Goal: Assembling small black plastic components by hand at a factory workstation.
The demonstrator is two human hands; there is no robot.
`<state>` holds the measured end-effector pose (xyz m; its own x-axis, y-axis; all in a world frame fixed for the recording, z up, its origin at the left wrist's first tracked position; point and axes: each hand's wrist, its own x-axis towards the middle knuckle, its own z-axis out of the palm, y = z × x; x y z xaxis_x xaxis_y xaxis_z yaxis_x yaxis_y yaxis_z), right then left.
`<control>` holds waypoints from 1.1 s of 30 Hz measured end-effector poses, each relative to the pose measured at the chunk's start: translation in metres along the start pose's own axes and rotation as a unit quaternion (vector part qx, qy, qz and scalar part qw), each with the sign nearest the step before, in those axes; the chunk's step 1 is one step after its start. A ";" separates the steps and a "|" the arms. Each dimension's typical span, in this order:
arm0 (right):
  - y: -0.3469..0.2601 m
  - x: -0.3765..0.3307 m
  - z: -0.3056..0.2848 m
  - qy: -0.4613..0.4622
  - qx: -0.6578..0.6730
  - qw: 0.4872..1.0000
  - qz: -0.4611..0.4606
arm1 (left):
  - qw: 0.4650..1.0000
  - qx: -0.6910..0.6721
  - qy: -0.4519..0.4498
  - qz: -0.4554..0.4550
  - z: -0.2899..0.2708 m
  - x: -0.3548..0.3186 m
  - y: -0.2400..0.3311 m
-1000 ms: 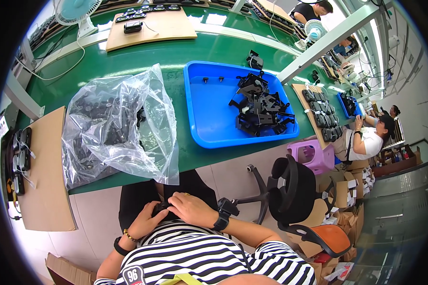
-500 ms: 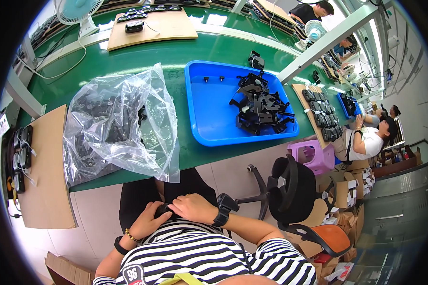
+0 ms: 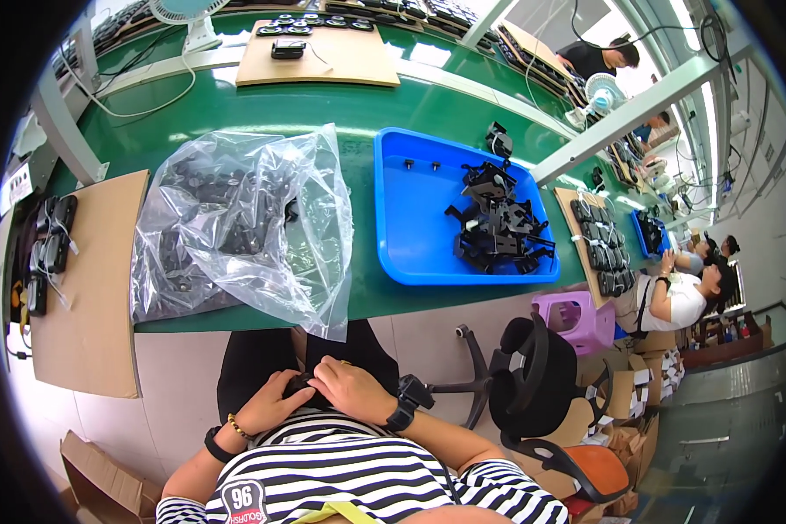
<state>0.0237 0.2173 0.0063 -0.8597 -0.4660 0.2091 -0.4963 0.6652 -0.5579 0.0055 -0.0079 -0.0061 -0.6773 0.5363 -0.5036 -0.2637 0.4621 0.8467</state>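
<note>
At my lap, below the table's front edge, my left hand and my right hand are closed round a small black part. Fingers cover most of it, so its exact kind is hidden. On the table just beyond my hands lies a clear plastic bag full of small black parts. Right of the bag, a blue tray holds a heap of black plastic brackets on its right side. Two tiny black pieces lie apart at the tray's far left.
A brown board with black devices is at left; another board lies at the back. A black swivel chair and a purple stool stand at right. Co-workers sit farther right. A metal post rises beyond the tray.
The whole view has shifted, so the table things appear farther right and a little lower. Both hands stay closed round the small black part at my lap, with little visible change.
</note>
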 end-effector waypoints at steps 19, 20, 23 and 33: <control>-0.001 0.001 -0.016 -0.066 -0.006 0.997 0.039 | 0.998 0.057 0.013 0.026 -0.006 -0.004 0.002; 0.001 0.000 -0.017 -0.047 0.026 0.999 -0.002 | 0.999 0.049 0.014 0.012 -0.006 -0.003 0.003; 0.008 -0.001 -0.013 -0.046 0.052 0.997 -0.032 | 0.999 0.051 0.005 0.007 -0.005 -0.003 0.004; 0.010 0.003 -0.024 -0.048 0.127 0.991 -0.012 | 0.999 0.046 0.002 0.013 -0.003 0.004 -0.015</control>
<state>0.0134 0.2362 0.0207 -0.8264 -0.5418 0.1534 -0.4594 0.4912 -0.7400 0.0046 -0.0153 -0.0198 -0.6866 0.5458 -0.4803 -0.1814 0.5112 0.8401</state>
